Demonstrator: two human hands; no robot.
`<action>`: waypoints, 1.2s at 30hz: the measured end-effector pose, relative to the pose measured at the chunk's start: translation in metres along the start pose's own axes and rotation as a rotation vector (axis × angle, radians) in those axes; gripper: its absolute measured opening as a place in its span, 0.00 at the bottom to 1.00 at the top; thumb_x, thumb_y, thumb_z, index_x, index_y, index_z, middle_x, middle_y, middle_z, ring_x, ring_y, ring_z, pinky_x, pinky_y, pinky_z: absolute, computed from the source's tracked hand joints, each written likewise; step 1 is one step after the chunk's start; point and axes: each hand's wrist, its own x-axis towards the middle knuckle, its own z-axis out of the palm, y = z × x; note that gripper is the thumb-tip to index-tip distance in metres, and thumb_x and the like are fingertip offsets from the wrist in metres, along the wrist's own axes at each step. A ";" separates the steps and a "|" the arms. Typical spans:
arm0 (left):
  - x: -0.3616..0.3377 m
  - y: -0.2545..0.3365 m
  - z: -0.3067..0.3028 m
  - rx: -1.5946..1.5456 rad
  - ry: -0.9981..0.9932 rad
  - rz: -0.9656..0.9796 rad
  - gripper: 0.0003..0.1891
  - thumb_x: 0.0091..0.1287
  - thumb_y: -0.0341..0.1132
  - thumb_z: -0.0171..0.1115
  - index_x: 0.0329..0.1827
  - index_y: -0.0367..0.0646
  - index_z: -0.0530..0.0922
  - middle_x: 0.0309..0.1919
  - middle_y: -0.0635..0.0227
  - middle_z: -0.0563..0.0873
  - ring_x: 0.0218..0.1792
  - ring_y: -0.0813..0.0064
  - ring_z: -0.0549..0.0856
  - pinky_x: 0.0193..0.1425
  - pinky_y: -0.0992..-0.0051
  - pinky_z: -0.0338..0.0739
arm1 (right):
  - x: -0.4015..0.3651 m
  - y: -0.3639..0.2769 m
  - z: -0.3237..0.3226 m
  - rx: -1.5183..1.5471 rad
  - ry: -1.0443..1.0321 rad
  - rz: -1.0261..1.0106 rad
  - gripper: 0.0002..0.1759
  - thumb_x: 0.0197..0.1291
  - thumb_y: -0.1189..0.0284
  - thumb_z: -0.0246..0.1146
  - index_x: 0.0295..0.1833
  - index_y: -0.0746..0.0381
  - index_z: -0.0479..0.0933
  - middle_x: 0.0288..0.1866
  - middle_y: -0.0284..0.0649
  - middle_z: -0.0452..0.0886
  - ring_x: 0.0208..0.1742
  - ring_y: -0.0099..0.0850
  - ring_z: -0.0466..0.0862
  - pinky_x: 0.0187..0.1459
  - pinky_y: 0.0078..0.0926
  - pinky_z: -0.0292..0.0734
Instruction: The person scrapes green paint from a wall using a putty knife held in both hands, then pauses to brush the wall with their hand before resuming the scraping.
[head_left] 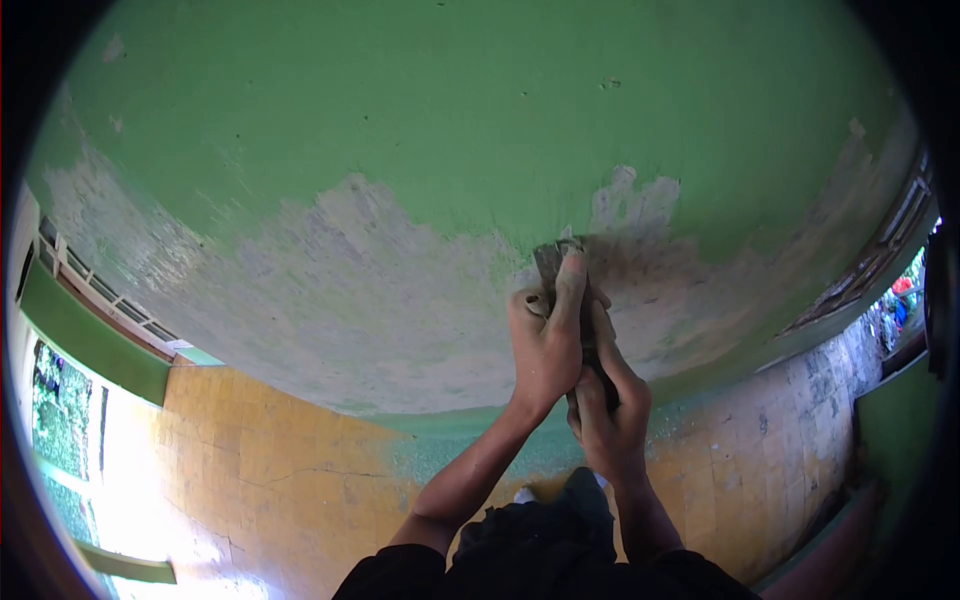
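Note:
A paint scraper (548,262) with a flat metal blade is pressed against the wall (430,110), at the ragged edge between green paint and a pale scraped area (370,290). My left hand (546,345) grips the scraper near its blade, one finger stretched along it toward the tip. Lower down, my right hand (612,420) is closed around the dark handle. Most of the handle is hidden by both hands. Small flakes of paint show at the blade's edge.
Below the wall lies a yellow tiled floor (270,430), with pale green dust (480,445) along the wall's foot. Louvred windows (110,295) stand at the left, another window frame (880,240) at the right. My feet are close to the wall.

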 end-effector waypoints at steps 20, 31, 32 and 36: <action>-0.001 -0.028 -0.001 0.008 0.018 -0.010 0.27 0.82 0.46 0.55 0.25 0.36 0.80 0.18 0.73 0.80 0.21 0.85 0.76 0.24 0.78 0.69 | -0.003 0.013 -0.005 0.060 -0.009 0.057 0.33 0.71 0.81 0.50 0.82 0.66 0.61 0.28 0.31 0.76 0.24 0.15 0.70 0.26 0.20 0.67; 0.002 -0.027 0.004 0.021 -0.016 0.010 0.28 0.82 0.48 0.56 0.25 0.36 0.81 0.17 0.72 0.80 0.21 0.84 0.77 0.24 0.78 0.70 | -0.003 0.012 -0.008 0.004 0.044 0.017 0.33 0.71 0.81 0.50 0.81 0.67 0.62 0.28 0.33 0.77 0.26 0.16 0.71 0.29 0.21 0.69; 0.002 -0.019 0.007 0.003 -0.033 0.007 0.27 0.82 0.48 0.57 0.25 0.36 0.81 0.18 0.74 0.79 0.21 0.86 0.76 0.25 0.79 0.68 | -0.003 0.012 -0.010 -0.004 0.039 0.009 0.33 0.71 0.81 0.49 0.82 0.66 0.61 0.31 0.32 0.78 0.24 0.14 0.70 0.26 0.19 0.67; -0.004 -0.037 0.004 0.014 0.014 -0.054 0.27 0.81 0.47 0.57 0.26 0.36 0.82 0.18 0.73 0.80 0.22 0.86 0.76 0.25 0.79 0.69 | -0.012 0.023 -0.011 0.011 0.036 0.061 0.33 0.71 0.81 0.50 0.81 0.66 0.62 0.30 0.32 0.78 0.24 0.15 0.70 0.26 0.19 0.67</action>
